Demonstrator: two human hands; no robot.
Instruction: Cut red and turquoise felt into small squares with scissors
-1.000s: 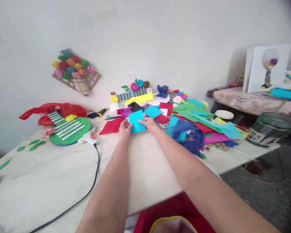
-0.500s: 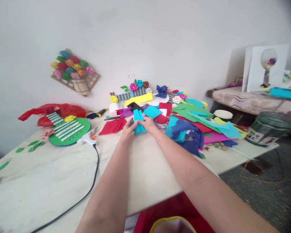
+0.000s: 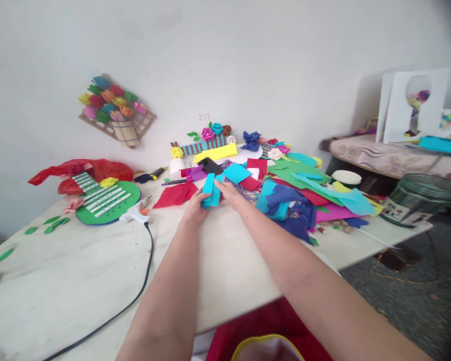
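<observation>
Between my two hands is a folded strip of turquoise crepe paper (image 3: 211, 192), raised a little above the white table (image 3: 233, 271). My left hand (image 3: 197, 206) grips its left side, with the thumb across the front. At the right edge, the fingers of my right hand (image 3: 228, 194) pinch the paper. Just behind lie a flat turquoise paper square (image 3: 236, 173) and a black phone (image 3: 209, 166). Red crepe paper (image 3: 175, 195) lies left of my left hand.
A white glue gun (image 3: 135, 214) with a black cord rests left, beside a green guitar-shaped craft (image 3: 107, 203). Scissors (image 3: 150, 175) lie behind it. Mixed coloured paper (image 3: 289, 203) is heaped at right, near a large glass jar (image 3: 417, 200) at the table's edge.
The turquoise paper has tilted and shifted slightly left in my hands. My left thumb now lies over its front, and my right hand has moved toward its edge.
</observation>
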